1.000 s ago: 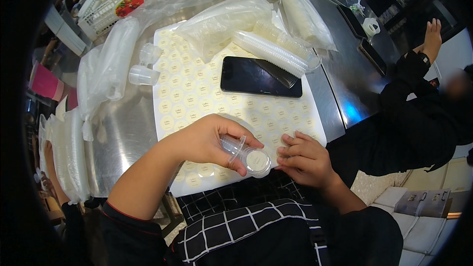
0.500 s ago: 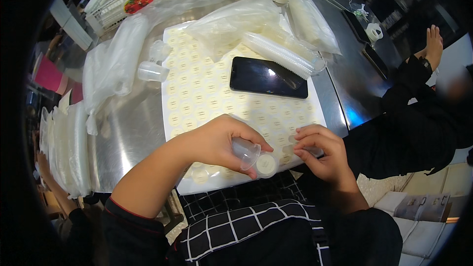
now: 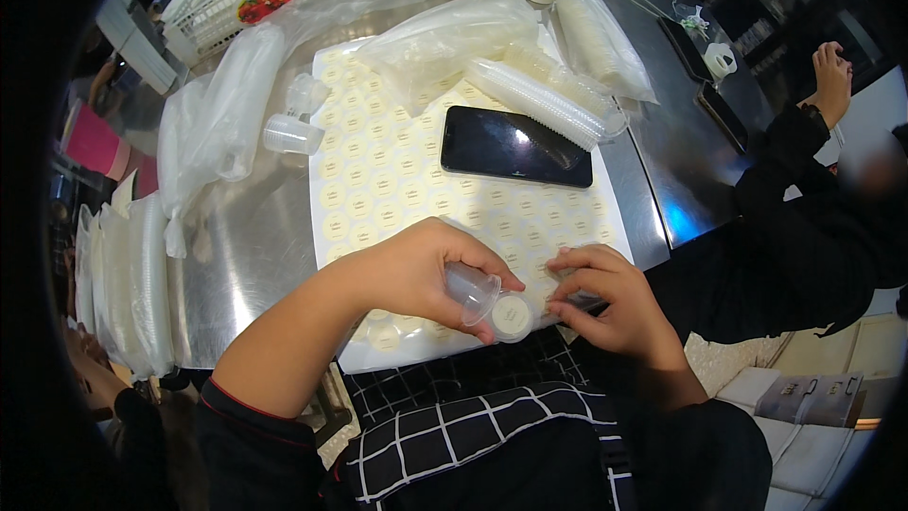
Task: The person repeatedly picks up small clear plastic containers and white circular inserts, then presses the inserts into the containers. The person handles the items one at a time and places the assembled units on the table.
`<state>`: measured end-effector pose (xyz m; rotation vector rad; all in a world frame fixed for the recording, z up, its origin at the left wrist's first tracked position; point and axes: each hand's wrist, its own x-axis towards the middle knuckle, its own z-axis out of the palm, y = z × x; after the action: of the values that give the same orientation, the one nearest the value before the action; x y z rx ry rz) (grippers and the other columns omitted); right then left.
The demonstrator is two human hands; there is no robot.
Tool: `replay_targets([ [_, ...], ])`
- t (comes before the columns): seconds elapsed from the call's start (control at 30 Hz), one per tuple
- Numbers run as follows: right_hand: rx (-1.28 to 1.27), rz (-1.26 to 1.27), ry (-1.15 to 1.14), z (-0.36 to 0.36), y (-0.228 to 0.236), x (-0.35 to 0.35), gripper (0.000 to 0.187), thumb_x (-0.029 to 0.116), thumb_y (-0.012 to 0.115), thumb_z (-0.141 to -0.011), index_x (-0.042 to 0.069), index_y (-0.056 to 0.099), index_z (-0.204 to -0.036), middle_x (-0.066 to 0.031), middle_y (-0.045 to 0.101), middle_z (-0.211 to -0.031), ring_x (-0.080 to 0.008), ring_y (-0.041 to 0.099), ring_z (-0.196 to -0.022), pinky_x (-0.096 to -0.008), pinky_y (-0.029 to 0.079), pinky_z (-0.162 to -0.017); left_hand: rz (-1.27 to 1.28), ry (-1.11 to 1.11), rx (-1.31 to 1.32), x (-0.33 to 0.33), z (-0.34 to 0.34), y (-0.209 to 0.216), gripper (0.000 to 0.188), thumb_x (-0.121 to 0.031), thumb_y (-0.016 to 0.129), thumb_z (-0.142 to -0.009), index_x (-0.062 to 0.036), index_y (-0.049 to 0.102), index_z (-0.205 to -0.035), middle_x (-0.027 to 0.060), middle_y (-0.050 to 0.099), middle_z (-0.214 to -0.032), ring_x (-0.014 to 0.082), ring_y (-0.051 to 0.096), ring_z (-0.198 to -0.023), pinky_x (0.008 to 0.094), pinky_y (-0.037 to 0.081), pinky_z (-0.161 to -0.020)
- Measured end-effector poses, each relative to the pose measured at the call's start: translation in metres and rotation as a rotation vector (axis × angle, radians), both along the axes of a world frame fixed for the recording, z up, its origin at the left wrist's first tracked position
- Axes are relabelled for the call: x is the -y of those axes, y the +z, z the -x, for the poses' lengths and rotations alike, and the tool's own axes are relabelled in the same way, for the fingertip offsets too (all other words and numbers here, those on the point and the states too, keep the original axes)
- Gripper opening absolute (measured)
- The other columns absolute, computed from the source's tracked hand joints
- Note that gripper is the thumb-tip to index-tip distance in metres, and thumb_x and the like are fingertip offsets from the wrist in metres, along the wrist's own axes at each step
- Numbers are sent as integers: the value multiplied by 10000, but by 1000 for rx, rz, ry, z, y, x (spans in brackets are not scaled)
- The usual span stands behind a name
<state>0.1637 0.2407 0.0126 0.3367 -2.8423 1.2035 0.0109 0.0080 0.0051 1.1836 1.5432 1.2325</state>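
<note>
My left hand [image 3: 430, 270] is closed around a small clear plastic cup [image 3: 463, 286], tilted with its rim toward the right. At the rim, between thumb and forefinger, is a round clear piece bearing a cream round label [image 3: 512, 317]; whether it is a lid or another cup's base I cannot tell. Just to the right, my right hand [image 3: 610, 303] hovers at the sheet's near right edge, fingers curled with gaps between them. Nothing plainly shows in its grasp. Under both hands lies a white sheet of cream round stickers [image 3: 364, 194].
A black phone [image 3: 515, 147] lies on the sheet, beside sleeves of stacked clear cups [image 3: 539, 104]. Plastic bags [image 3: 222, 118], loose clear cups [image 3: 293, 135] and a white basket [image 3: 203, 33] stand on the metal table [image 3: 236, 274]. Another person's hand [image 3: 832, 85] is at right.
My right hand has shifted slightly left, its fingertips nearer the labelled piece. My left hand keeps the cup in nearly the same place. The other person's hand at right has bent its fingers.
</note>
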Motion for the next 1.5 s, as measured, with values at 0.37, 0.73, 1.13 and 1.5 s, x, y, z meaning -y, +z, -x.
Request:
replay_targets([
  [0.37, 36, -67, -77, -1, 3, 9, 232, 139, 843, -676, 87, 725, -868, -101, 657, -1128, -300, 606, -1138, -379, 480, -955, -11, -7, 19, 1, 0, -2, 498, -145, 883, -621, -72, 733, -1090, 98, 730, -1008, 179, 685, -921, 280, 515, -837],
  [0.73, 5, 53, -62, -2, 3, 0, 155, 43, 784, -734, 64, 735, -880, -97, 685, -1051, -288, 648, -1060, -358, 522, -873, -7, -12, 17, 1, 0, 0, 495, -143, 877, -620, -67, 733, -1087, 104, 730, -1003, 185, 687, -911, 281, 517, -828],
  [1.13, -608, 30, 267, 0, 0, 24, 213, 51, 752, -713, 48, 744, -926, -62, 647, -968, -201, 692, -798, -282, 564, -628, -30, -10, -25, 1, -2, 0, 487, -173, 915, -594, -50, 739, -1032, 110, 728, -1009, 223, 699, -922, 306, 525, -825],
  [1.5, -558, 39, 252, 8, -2, 26, 215, 61, 745, -717, 47, 741, -932, -57, 647, -960, -199, 687, -841, -291, 572, -656, -41, -12, -49, 0, -1, -1, 490, -160, 910, -579, -55, 743, -1027, 108, 728, -1003, 237, 699, -917, 306, 528, -819],
])
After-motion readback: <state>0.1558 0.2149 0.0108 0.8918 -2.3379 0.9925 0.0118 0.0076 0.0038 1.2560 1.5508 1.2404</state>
